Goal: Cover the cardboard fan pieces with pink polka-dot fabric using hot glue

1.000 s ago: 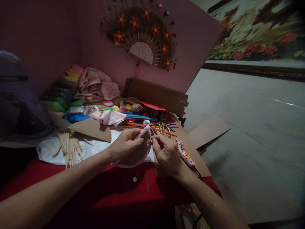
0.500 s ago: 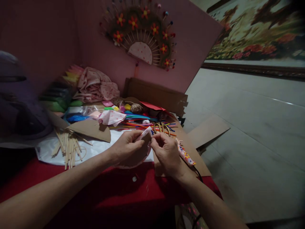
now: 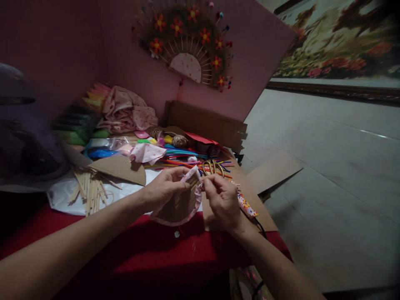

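Observation:
Between my hands is a half-round piece of cardboard (image 3: 179,204) whose edge is wrapped in pale pink fabric (image 3: 198,196). My left hand (image 3: 170,185) grips it at its upper left, thumb on the bare brown side. At the right edge, my right hand (image 3: 218,193) is closed in a pinch by the fabric border; whatever lies in the fingertips is too small to make out. Gold-handled scissors (image 3: 212,168) lie just beyond my right hand. A flower-patterned glue gun or similar wrapped tool (image 3: 246,205) with a black cord rests to its right.
Wooden sticks (image 3: 90,196) and a cardboard half-disc (image 3: 120,168) lie at left on white plastic. Behind are colourful pipe cleaners (image 3: 181,153), twine balls (image 3: 179,141) and bunched pink cloth (image 3: 125,110). A decorated fan (image 3: 186,66) hangs on the wall. Red cloth (image 3: 140,254) covers the near table edge.
The cardboard piece has turned so more of its brown face and fabric-wrapped edge shows. My right hand has shifted slightly right, apart from the left, its fingers more closed.

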